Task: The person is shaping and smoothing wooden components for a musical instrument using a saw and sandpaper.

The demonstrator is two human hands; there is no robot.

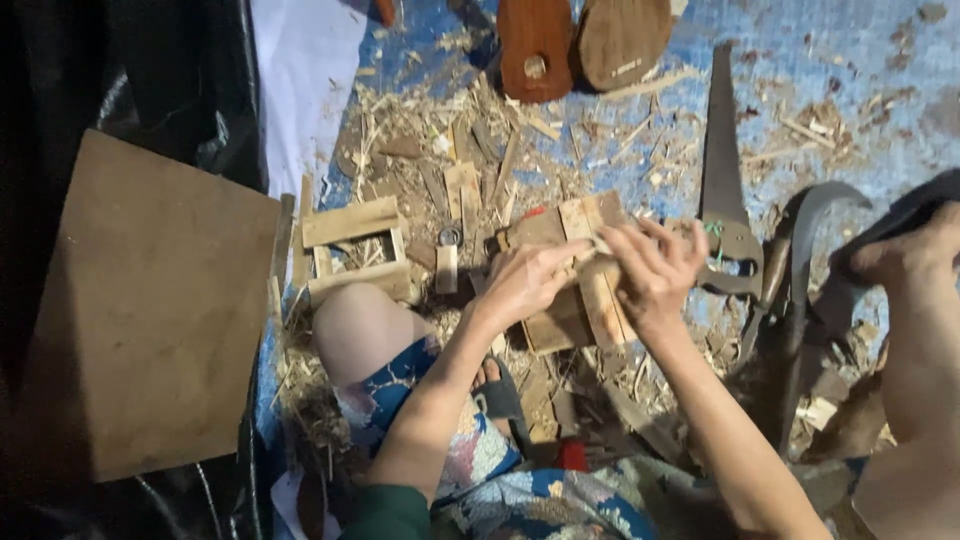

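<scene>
My left hand (522, 282) and my right hand (655, 270) both grip a small wooden piece (572, 268) made of nailed slats and blocks, held over the blue floor in front of my knee. The left hand wraps its left side, fingers over the top. Fingers of the right hand spread across the right slats. What lies under the hands is hidden.
A small slat frame (352, 250) lies left of the piece. A hand saw (722, 170) and a curved blade (800, 260) lie to the right. A brown board (140, 310) leans at left. Two wooden soles (585, 40) rest at the top. Wood shavings (470, 150) litter the floor. Another limb (915, 330) shows at right.
</scene>
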